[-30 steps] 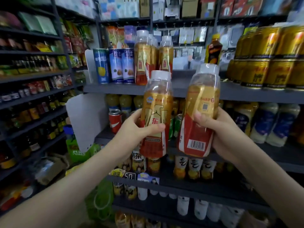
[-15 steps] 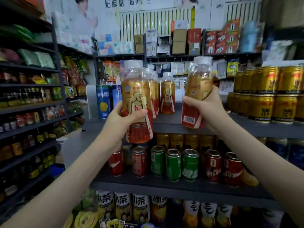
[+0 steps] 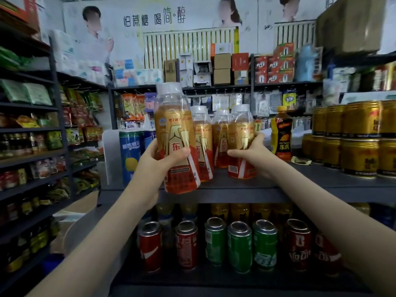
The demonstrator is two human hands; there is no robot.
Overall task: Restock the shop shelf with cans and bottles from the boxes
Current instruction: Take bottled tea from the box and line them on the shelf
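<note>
A dark grey shop shelf [image 3: 321, 185] fills the view ahead of me, with racks of snacks off to the left. On its right end stand stacked gold cans [image 3: 360, 155], and on its left end stand blue cans [image 3: 128, 155]. One level down, a line of red and green lower cans [image 3: 240, 247] faces me. In the middle of the shelf is a short row [image 3: 202, 144] of amber tea bottles with white caps. Just right of them is a dark bottle [image 3: 281, 136].

I hold two more of the same tea bottles, both upright with caps up. My right hand [image 3: 255, 155] wraps around the right bottle [image 3: 240, 133] from its right side, in over the board and close against the row. Its base is level with the board, though I cannot tell whether it rests there. My left hand [image 3: 162, 161] grips the left bottle [image 3: 173, 133] around its middle, thumb across the label. This bottle is nearer to me, out in front of the shelf lip, with its base lower than the board.

So the right hand is the one closer to the row. I judge that the left bottle must rise a little and go forward, kept vertical, toward the row. The bottle itself hides whatever space lies there beside the blue cans.
</note>
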